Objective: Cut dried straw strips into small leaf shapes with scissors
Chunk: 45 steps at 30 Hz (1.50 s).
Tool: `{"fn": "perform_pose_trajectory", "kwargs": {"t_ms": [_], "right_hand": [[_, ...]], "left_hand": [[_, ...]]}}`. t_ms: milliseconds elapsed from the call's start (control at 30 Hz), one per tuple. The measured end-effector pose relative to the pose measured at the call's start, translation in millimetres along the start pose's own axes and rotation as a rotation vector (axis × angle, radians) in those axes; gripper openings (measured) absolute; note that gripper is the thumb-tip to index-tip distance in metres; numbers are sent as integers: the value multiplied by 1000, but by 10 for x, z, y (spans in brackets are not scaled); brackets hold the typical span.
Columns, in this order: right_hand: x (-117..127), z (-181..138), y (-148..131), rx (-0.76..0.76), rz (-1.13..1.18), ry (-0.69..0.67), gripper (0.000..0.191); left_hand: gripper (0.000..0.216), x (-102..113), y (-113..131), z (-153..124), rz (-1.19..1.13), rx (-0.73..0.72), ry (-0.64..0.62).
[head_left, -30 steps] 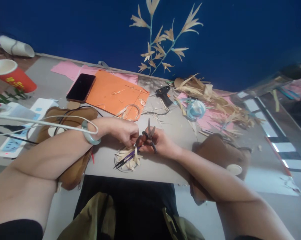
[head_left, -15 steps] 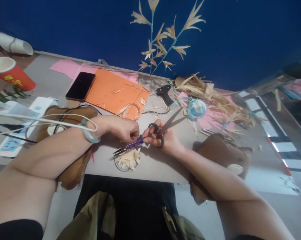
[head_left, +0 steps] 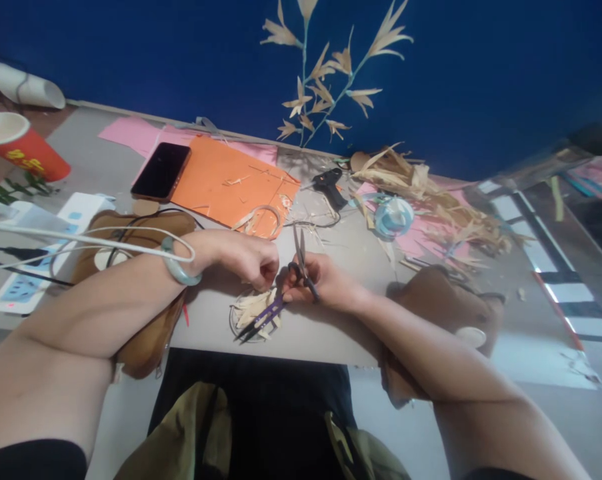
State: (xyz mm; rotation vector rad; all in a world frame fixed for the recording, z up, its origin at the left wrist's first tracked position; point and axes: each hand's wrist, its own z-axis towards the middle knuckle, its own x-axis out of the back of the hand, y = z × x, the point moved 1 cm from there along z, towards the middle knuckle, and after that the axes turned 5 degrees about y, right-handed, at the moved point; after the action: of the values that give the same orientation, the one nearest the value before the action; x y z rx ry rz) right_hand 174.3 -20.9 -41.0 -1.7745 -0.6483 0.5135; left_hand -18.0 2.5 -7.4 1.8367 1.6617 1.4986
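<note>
My right hand (head_left: 323, 283) is closed around a pair of dark-handled scissors (head_left: 301, 250), their blades pointing away from me. The same hand also grips purple thread snips (head_left: 267, 315), whose dark tips point toward me over a small round dish (head_left: 232, 327). Pale dried-husk pieces (head_left: 245, 308) fill the dish. My left hand (head_left: 253, 260), with a pale bangle on its wrist, is curled shut just left of the snips. What its fingers hold, if anything, is hidden.
Beyond my hands lie an orange sheet (head_left: 215, 177), a phone (head_left: 161, 171), a glue gun (head_left: 331, 189), a blue ribbon roll (head_left: 393, 217) and dried husks (head_left: 405, 173). Brown cushions (head_left: 425, 307) rest beneath both forearms. A husk-flower branch (head_left: 348, 87) stands at the back. White cables cross my left forearm.
My right hand has turned, so the scissors swung from pointing right to pointing up, and the snips' tips dropped toward me over the dish. My left hand stays nearly still.
</note>
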Motion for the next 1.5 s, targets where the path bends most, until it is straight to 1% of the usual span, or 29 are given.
{"fn": "perform_pose_trajectory", "kwargs": {"t_ms": [100,200,333,433,500,567,667,733,833,933,1033,1100,1167,1267,1333,1400,1467,1500], "right_hand": [[-37,7,32,50,-56,83,41],[-58,6,60,85,-130,120,40],[-73,-8,89,116,-212,139,40],[-68,-23,64,128,-184,142,41],[-46,-32,12,149,-162,186,41],[-9,-39,-53,179,-168,278,40],[56,-41,-121,221,-138,413,38],[91,-33,-130,232,-93,446,37],[126,-17,-122,242,-76,459,38],[148,-7,-129,247,-87,498,38],[156,-16,-156,261,-126,543,35],[148,-31,-173,266,-190,524,32],[139,-50,-188,276,-290,474,28],[139,-85,-211,327,-459,415,20],[136,-107,-227,408,-576,343,18],[105,-127,-229,529,-703,210,24],[43,-139,-204,635,-829,80,34],[4,-139,-181,665,-888,41,41]], "left_hand": [[7,-11,-29,22,12,-25,2],[8,-27,-94,47,60,-32,32],[11,-9,-191,48,77,-3,143],[14,34,-193,33,19,29,227],[15,68,-143,31,-34,4,290],[18,96,-78,36,-108,-23,349],[22,120,-13,49,-230,-7,432],[22,123,-5,55,-301,8,495],[19,112,-20,66,-406,-16,591],[18,89,-27,86,-566,-49,641],[23,77,-17,107,-711,-31,710],[28,85,-9,113,-751,-16,790],[30,100,-4,114,-760,-8,848],[24,119,-6,113,-743,29,823],[22,126,-8,112,-727,42,803],[23,130,-7,112,-732,21,828],[24,131,0,115,-754,3,872],[24,131,5,117,-767,2,894]]}}
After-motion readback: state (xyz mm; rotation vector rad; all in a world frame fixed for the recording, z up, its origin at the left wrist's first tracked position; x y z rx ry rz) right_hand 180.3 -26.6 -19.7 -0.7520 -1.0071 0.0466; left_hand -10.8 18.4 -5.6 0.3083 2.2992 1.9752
